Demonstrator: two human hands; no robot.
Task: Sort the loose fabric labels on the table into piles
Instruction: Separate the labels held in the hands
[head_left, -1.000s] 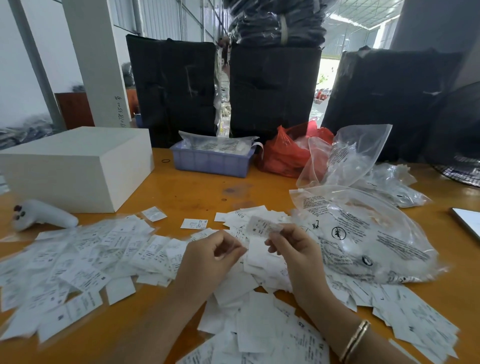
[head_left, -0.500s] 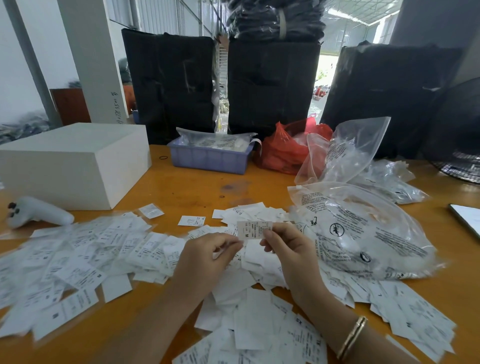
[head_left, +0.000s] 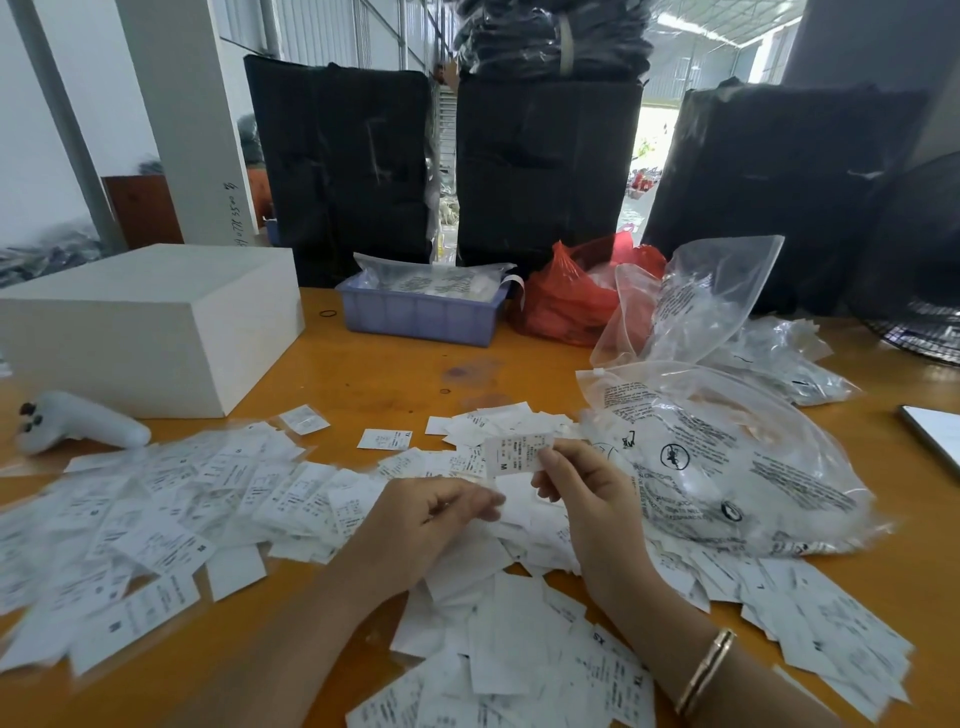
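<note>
Hundreds of loose fabric labels (head_left: 322, 499) lie scattered over the orange table (head_left: 395, 374) across the lower half of the head view, a wide spread at lower left and a thicker heap at lower centre and right. Just above centre, the right hand (head_left: 587, 499) pinches one label marked M (head_left: 515, 454) between thumb and fingertips, lifted clear of the heap with its print facing the camera. The left hand (head_left: 431, 514) sits just left of it with fingers curled inward; whether it holds a label I cannot tell. The step in hand looks like reading the size before assigning a pile. Next, the M label needs carrying to matching ones and laying flat without disturbing neighbours. A printed clear plastic bag (head_left: 727, 457) fills centre right, a white box (head_left: 145, 322) the left
</note>
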